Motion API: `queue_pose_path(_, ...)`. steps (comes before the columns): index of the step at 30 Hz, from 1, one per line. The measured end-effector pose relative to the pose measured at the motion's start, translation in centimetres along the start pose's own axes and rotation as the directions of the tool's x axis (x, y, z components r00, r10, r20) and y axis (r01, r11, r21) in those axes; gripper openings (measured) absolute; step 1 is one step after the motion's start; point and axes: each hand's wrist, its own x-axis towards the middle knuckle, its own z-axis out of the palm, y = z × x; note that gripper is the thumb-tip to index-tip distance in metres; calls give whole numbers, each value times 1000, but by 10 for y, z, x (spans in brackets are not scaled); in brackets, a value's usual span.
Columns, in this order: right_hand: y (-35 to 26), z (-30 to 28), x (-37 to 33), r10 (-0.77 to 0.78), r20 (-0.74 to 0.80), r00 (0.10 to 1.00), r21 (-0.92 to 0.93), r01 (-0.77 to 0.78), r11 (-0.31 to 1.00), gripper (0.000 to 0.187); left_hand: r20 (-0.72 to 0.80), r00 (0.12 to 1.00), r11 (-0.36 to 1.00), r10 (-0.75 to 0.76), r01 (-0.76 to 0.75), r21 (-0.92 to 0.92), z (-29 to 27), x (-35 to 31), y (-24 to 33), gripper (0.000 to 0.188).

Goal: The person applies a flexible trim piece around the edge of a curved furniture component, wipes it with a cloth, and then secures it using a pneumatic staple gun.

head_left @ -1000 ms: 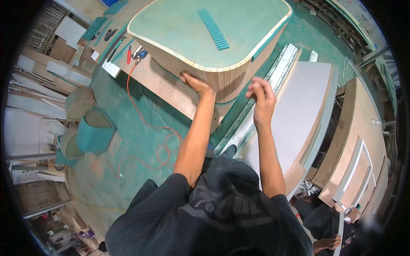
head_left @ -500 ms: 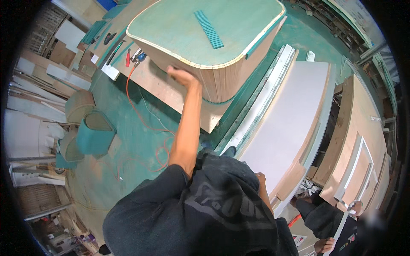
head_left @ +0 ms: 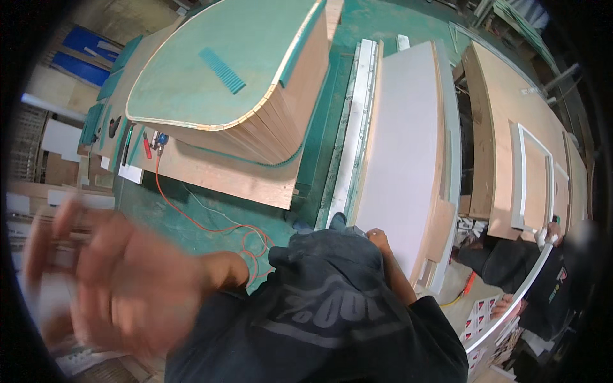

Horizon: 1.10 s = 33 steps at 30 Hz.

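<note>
My left hand [head_left: 121,274] is raised close in front of me at the left, blurred by motion, with its fingers apart and nothing visible in them. My right hand [head_left: 379,240] is down beside my right hip, its fingers curled closed, over the near end of a long white panel [head_left: 402,134]; whether it holds anything is hidden. Ahead stands a large rounded wooden box [head_left: 262,127] with a green top [head_left: 191,57] and a pale banded rim. A slotted green strip [head_left: 221,70] lies on that top. The box rests on a plywood sheet [head_left: 223,180].
Red-handled pliers [head_left: 147,145] and a blue-ended air tool [head_left: 162,139] lie at the sheet's left edge. An orange hose [head_left: 191,220] coils on the green floor. At the right, a co-worker [head_left: 543,287] holds a long pale strip [head_left: 518,300] near a wooden panel with a white frame [head_left: 518,185].
My left hand has left the side of the rounded box and swung left, up close to me. My view has turned, and the box now sits further left. My right hand stays low.
</note>
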Motion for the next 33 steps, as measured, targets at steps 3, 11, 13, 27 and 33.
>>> queue_pose_path(3,-17,3,-14,137,-38,990,74,-134,988,26,200,980,979,15,27,-203,23,-19,19,32)
queue_pose_path(11,6,21,-26,168,-4,986,115,-167,979,35,293,956,945,-1,97,-314,15,-36,35,34)
queue_pose_path(13,14,26,-32,161,17,987,111,-162,981,35,299,954,939,1,102,-328,14,-36,36,35)
queue_pose_path(27,45,33,-41,136,75,988,80,-142,987,38,344,936,896,67,95,-433,4,-31,46,38)
queue_pose_path(33,54,28,-28,98,105,990,71,-106,992,39,414,910,1000,-10,8,7,-43,25,-23,36)
